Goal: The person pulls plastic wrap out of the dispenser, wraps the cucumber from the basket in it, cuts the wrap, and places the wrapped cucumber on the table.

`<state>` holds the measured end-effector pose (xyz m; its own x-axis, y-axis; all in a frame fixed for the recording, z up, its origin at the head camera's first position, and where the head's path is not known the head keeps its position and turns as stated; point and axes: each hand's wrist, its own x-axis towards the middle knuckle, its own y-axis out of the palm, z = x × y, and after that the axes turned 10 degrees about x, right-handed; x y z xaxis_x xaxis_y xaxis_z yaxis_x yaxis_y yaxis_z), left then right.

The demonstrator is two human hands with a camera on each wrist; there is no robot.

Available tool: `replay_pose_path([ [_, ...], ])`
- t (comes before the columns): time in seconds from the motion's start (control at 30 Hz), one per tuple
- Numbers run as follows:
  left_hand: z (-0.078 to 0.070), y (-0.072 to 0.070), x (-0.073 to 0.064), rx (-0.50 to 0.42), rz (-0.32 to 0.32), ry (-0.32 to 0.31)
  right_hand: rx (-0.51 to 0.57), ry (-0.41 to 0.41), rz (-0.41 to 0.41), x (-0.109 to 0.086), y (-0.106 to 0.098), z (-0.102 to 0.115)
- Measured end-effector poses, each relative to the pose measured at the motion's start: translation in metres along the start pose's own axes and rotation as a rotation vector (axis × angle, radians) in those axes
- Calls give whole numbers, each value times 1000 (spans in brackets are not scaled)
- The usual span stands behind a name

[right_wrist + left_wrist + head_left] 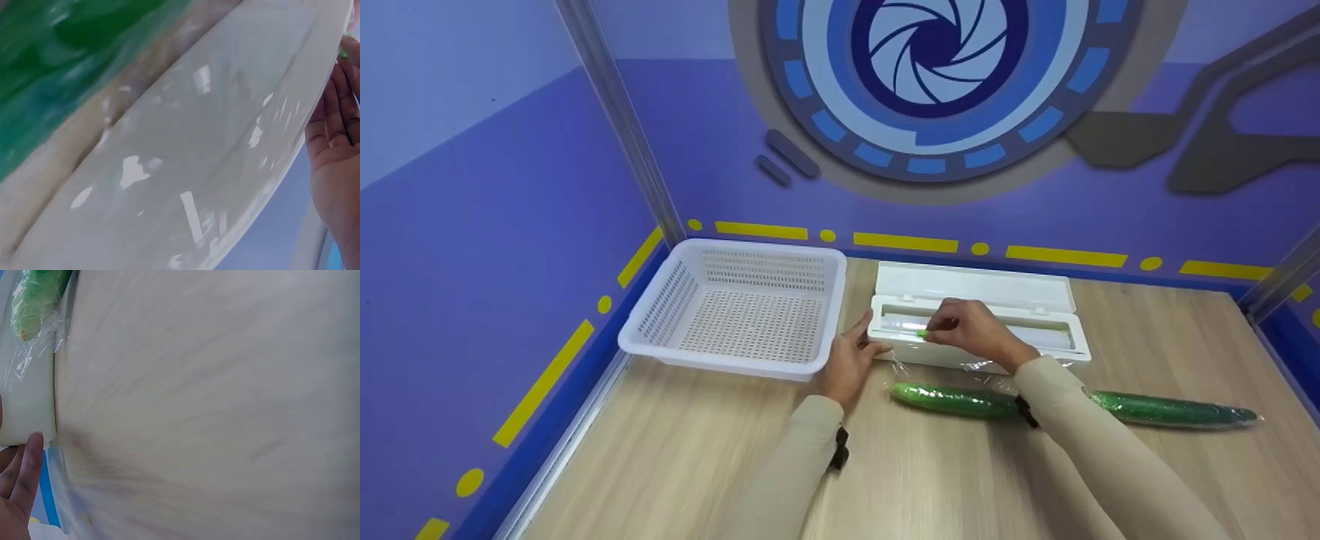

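A white cling film dispenser box (pixel 975 352) has its lid raised at the back, and a roll of film lies inside. At its left end my left hand (pixel 851 364) holds the box, thumb on the front face and fingers at the end wall. My right hand (pixel 971 330) pinches a small green slide cutter (pixel 922 333) on the box's front rim. Clear film (pixel 197 219) hangs down the front. Before the box lies film-wrapped cucumber (pixel 952 401), crossed by my right sleeve; I cannot tell whether it is one or two.
A white perforated plastic basket (pixel 825 315) stands left of the box, close to my left hand. Purple and blue printed walls (pixel 780 202) bound the wooden table (pixel 712 442) at the back and sides.
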<state>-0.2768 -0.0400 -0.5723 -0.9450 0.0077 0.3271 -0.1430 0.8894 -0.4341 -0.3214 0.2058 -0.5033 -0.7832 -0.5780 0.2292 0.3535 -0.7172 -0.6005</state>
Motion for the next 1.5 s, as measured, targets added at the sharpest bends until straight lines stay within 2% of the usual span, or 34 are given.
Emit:
replay_pose_path([
  [0.17, 3, 1, 1, 8, -8, -3, 11, 22, 11, -4, -3, 2],
  [0.4, 2, 0, 0, -23, 27, -24, -50, -37, -2, -4, 0, 4],
  [0.73, 0, 3, -1, -19, 19, -18, -133, -63, 4, -17, -10, 0],
  [0.87, 0, 2, -1, 16, 15, -35, -142, -37, -1, -28, -20, -3],
  [1.03, 2, 0, -1, 14, -6, -21, -141, 14, -34, -43, -33, -6],
  [1.17, 4, -1, -1, 30, -16, -22, -137, 8, -47, -50, -38, -9],
  [1.5, -1, 1, -1, 26, 9, -53, -169, 5, -40, -58, -43, -12],
])
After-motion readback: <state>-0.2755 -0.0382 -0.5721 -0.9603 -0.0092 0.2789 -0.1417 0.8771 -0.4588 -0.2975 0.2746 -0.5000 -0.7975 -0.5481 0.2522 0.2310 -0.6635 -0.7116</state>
